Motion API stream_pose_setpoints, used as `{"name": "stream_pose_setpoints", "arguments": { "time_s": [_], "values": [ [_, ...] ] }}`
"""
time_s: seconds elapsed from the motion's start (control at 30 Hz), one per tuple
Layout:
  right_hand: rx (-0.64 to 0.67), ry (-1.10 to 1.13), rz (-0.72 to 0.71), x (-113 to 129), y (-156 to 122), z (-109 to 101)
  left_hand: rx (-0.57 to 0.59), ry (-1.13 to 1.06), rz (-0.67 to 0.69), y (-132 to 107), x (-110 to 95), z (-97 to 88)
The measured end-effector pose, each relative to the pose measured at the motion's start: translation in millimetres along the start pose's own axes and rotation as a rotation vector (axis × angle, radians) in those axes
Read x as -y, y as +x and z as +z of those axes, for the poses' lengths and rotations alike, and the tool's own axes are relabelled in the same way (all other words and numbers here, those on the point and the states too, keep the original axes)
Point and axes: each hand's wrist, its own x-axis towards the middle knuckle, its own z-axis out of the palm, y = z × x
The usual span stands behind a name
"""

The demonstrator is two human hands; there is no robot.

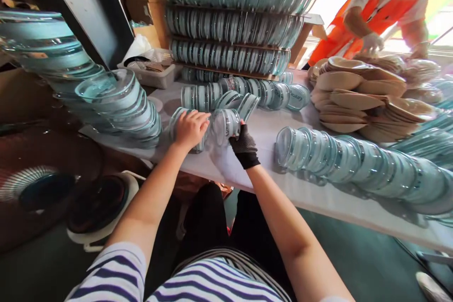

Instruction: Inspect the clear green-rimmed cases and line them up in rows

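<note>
My bare left hand [193, 128] lies over a short row of clear round dishes [198, 145] on the table, its fingers bent across their top. Just to the right, my right hand [245, 146], in a dark fingerless glove, grips one clear round dish [226, 125] by its right side. That dish is tilted on edge and bears dark lettering too small to read. Behind it, a few loose clear dishes [244, 104] lean together. The right fingertips are partly hidden behind the dish.
Stacked clear dishes [130, 104] rise at the left. Layered rows [230, 26] stand at the back near a white basket [155, 73]. A long dish row [361, 160] lies right, before tan bowls [357, 99]. A person in an orange vest [385, 14] works beyond.
</note>
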Motion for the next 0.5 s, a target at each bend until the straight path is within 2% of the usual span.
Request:
{"name": "stream_pose_setpoints", "arguments": {
  "time_s": [0.1,0.17,0.2,0.23,0.3,0.37,0.43,0.5],
  "values": [
    [-0.124,0.179,-0.006,-14.6,-2.7,-41.8,-0.162,-0.166,-0.032,-15.8,-7.7,-0.2],
    [-0.198,0.35,-0.126,-20.0,-15.9,-73.5,-0.303,-0.464,-0.069,-36.7,-23.3,4.7],
    [-0.218,0.406,-0.207,-21.1,-25.8,-88.8,-0.315,-0.671,-0.081,-49.2,-33.7,8.5],
    [-0.222,0.435,-0.286,-21.3,-37.2,-103.1,-0.274,-0.898,-0.087,-61.9,-45.2,12.9],
    [-0.161,0.433,-0.405,-21.1,-60.8,-127.2,-0.087,-1.319,-0.089,-84.6,-68.3,21.8],
    [-0.055,0.429,-0.469,-23.7,-80.1,-143.4,0.061,-1.59,-0.107,-99.9,-87.1,28.7],
    [0.052,0.417,-0.465,-31.9,-92.2,-151.0,0.056,-1.692,-0.125,-107.5,-98.7,32.7],
    [0.079,0.37,-0.397,-44.0,-97.8,-151.2,0.011,-1.634,-0.108,-110.5,-104.8,34.2]
  ]
}}
